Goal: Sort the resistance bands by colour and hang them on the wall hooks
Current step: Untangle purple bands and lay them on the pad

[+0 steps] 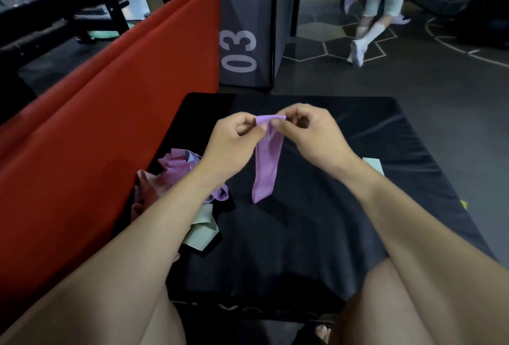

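Note:
A purple resistance band (267, 164) hangs down over the black padded box (344, 179), held up by its top edge. My left hand (234, 146) pinches the top at its left end, and my right hand (311, 135) pinches it at the right end. At the box's left edge lies a heap of bands: pink-purple ones (176, 167), a salmon one (146, 190) and a pale green one (202, 230). My left forearm hides part of the heap. No wall hooks are in sight.
A pale green band (374, 164) peeks out by my right wrist. Red mats (110, 113) lean along the left. A grey box marked 03 (242, 41) stands behind. A person (380, 8) walks across the floor at the back right.

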